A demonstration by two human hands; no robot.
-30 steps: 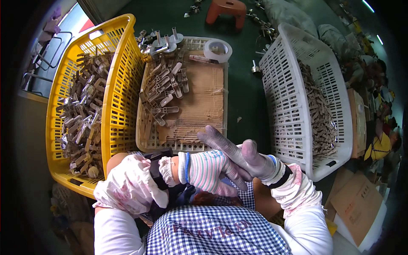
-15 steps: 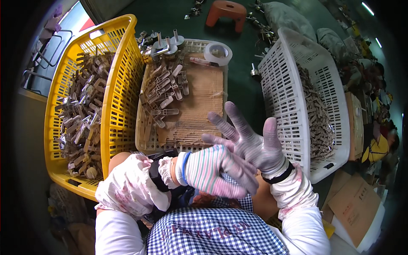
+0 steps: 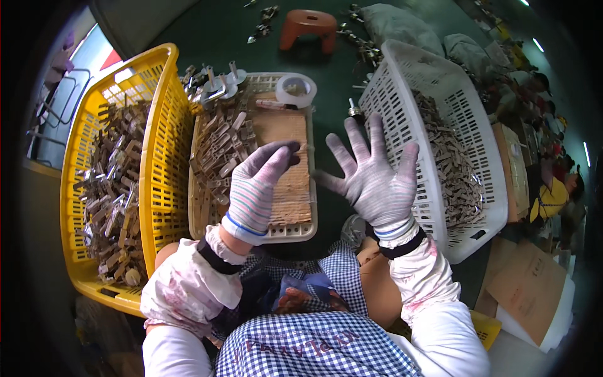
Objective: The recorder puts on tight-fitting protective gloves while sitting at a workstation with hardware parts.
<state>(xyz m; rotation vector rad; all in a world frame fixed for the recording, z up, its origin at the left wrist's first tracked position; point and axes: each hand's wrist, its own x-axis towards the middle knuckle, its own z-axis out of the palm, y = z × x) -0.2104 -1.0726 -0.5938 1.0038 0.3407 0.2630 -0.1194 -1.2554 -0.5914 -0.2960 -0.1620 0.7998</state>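
My left hand, in a striped knit glove, is raised over the right side of the cardboard-topped crate. Its fingers are bent and drawn together with the thumb, and no object shows in them. To the right, my right hand is held up with its gloved fingers spread wide, palm bare of any object. The hands are apart. Beneath the left hand lies a brown corrugated cardboard sheet on a pale plastic crate. A heap of brownish clip-like pieces covers the cardboard's left part.
A yellow basket of similar metallic and brown pieces stands left. A white basket with many small brownish pieces is right. On the crate's far end are a tape roll and a marker-like stick. An orange stool stands beyond.
My left hand has come off my right hand and moved up and left, its fingers curling. My right hand has turned and spread its fingers. The view has shifted slightly.
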